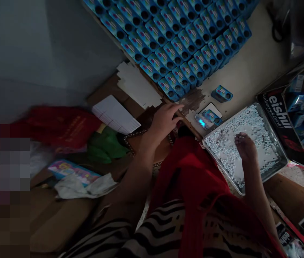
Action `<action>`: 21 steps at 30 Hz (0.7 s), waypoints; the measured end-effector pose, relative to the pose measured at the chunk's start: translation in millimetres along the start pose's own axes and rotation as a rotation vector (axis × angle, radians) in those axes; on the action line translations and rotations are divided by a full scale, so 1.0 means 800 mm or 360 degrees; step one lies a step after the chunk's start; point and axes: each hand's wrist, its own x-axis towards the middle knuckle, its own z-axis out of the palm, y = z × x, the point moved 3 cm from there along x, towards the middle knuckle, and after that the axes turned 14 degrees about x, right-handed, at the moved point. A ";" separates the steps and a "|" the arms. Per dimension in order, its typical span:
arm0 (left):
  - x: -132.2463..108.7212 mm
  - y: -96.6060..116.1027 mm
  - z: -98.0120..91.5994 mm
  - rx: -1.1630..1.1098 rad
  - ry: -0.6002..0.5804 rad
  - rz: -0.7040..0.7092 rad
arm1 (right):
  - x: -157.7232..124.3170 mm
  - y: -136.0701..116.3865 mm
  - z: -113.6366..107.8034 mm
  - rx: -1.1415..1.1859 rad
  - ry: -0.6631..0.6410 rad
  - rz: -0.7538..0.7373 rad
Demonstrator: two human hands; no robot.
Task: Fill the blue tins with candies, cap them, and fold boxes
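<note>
My left hand [165,117] hovers by the table's wooden edge, thumb and fingers apart, with nothing in it. My right hand [246,147] is over a metal tray [279,162] spread with small white and pale-blue tablets [223,145]. Its fingers are curled together, and a few tablets seem to show at the fingertips. Between the hands, a small blue plastic case [212,116] lies beside a phone-like flat object with a glowing patch [202,123]. Another blue case [222,94] stands farther back on the table.
Rows of blue cases [178,46] with dark round openings cover the far table. A black printed carton [281,118] holding blue packs [302,118] stands right of the tray. White card sheets [116,113], a red cloth [62,127] and a green bag [106,145] lie at left.
</note>
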 end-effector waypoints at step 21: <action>0.039 0.031 0.060 -0.0286 -0.0132 0.0111 | -0.024 0.015 0.010 -0.0226 -0.0253 -0.0144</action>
